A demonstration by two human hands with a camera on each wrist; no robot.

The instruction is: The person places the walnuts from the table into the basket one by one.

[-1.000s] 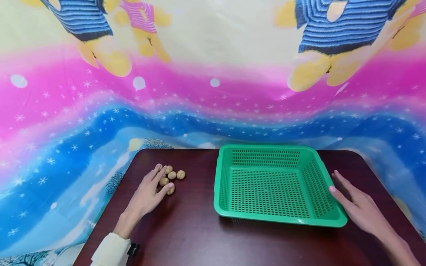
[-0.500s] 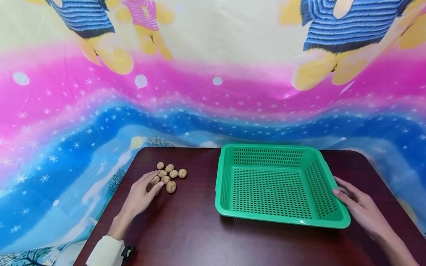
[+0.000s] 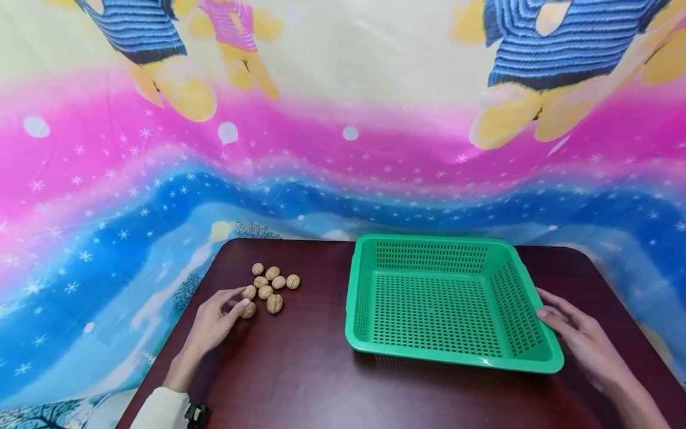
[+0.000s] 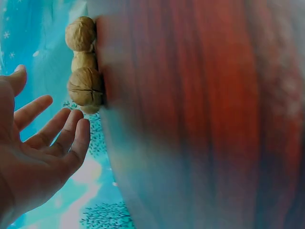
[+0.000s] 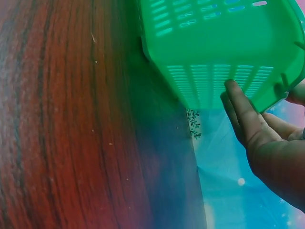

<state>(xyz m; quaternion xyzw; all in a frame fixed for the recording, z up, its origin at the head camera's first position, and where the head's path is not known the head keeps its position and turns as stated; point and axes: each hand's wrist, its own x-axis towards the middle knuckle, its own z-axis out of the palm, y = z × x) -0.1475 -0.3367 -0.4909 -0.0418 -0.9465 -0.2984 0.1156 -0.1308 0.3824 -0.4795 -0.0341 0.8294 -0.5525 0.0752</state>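
Observation:
Several walnuts (image 3: 265,292) lie in a loose cluster on the left part of the table. My left hand (image 3: 211,322) is at their near left side, its thumb and index fingertips right at two of them. In the left wrist view the fingers of my left hand (image 4: 52,143) are spread and relaxed, with walnuts (image 4: 86,86) just beyond the tips. A green plastic basket (image 3: 455,359) with slotted walls stands on the right, nothing in it. My right hand (image 3: 586,342) holds its right rim, thumb on the rim and fingers (image 5: 245,107) against the outer wall.
The dark red-brown wooden table (image 3: 300,381) has rounded back corners. A printed cloth backdrop (image 3: 321,149) hangs close behind it. A dark strap (image 3: 197,415) is on the left wrist below a white sleeve (image 3: 163,410).
My left hand has drawn back left and toward me from over the walnuts, uncovering more of them. The right hand has moved from beside the basket's rim onto it.

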